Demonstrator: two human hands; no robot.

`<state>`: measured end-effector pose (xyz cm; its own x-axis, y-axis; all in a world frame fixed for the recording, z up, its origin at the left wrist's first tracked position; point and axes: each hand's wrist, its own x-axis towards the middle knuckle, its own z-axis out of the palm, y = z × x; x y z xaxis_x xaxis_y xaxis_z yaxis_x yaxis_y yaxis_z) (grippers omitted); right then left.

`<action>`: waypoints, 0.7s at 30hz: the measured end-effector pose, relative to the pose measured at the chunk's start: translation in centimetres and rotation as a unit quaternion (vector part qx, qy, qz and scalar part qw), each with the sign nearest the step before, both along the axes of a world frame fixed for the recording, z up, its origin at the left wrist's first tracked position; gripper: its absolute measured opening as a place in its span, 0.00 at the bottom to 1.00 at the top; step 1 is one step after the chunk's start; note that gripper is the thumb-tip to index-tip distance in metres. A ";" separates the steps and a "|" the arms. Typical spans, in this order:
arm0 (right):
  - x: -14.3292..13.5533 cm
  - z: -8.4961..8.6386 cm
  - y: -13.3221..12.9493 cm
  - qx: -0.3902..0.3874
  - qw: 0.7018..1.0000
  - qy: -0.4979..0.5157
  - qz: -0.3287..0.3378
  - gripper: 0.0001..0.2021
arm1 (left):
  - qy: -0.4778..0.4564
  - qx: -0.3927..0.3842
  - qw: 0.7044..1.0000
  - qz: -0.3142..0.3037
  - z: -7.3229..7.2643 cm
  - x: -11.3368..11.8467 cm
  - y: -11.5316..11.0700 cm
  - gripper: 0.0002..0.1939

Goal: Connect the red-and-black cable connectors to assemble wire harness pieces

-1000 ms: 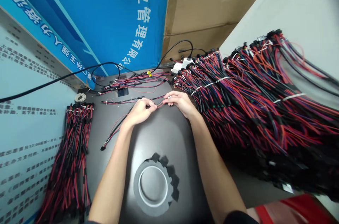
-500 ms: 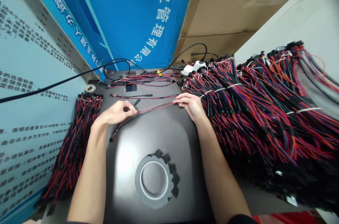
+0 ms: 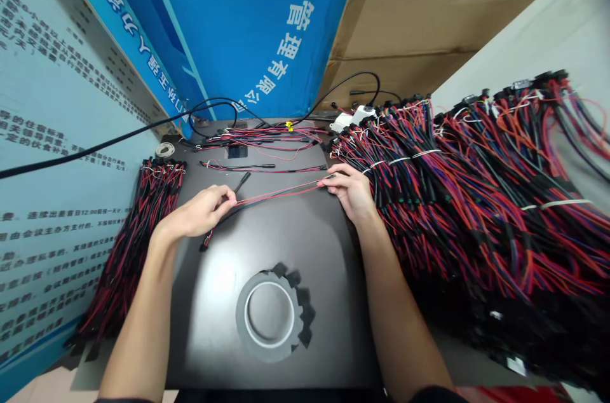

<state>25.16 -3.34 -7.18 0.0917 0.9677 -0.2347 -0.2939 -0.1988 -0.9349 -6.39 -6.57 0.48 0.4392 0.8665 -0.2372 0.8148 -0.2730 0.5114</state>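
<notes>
My left hand (image 3: 203, 211) pinches one end of a thin red and black wire harness (image 3: 281, 192), and my right hand (image 3: 351, 189) pinches the other end. The harness is stretched nearly straight between them, just above the dark mat (image 3: 305, 244). Its black connector tail (image 3: 208, 240) hangs below my left hand. Another single harness (image 3: 257, 167) lies flat on the mat just beyond.
A big heap of bundled red, black and blue harnesses (image 3: 476, 187) fills the right side. A smaller bundle (image 3: 133, 238) lies along the left. A roll of dark tape with cut pieces (image 3: 269, 315) sits near me. Loose wires (image 3: 267, 135) and black cables lie at the back.
My hands were close together at the harness's middle; they have drawn apart, the left sliding leftward, pulling the harness out straight. The camera has shifted a little.
</notes>
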 end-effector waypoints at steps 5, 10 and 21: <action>0.0 -0.2 0.2 -0.010 1.000 0.018 0.000 0.19 | 0.024 -0.032 0.999 0.006 -0.1 -0.7 -0.4 0.18; -0.3 0.0 0.0 -0.016 1.000 0.007 0.003 0.20 | 0.059 -0.019 0.998 0.011 -1.5 -1.4 -0.6 0.16; -0.3 -0.6 0.4 0.035 0.999 -0.004 0.013 0.14 | -0.037 0.025 0.996 0.081 -2.1 -0.6 -1.0 0.14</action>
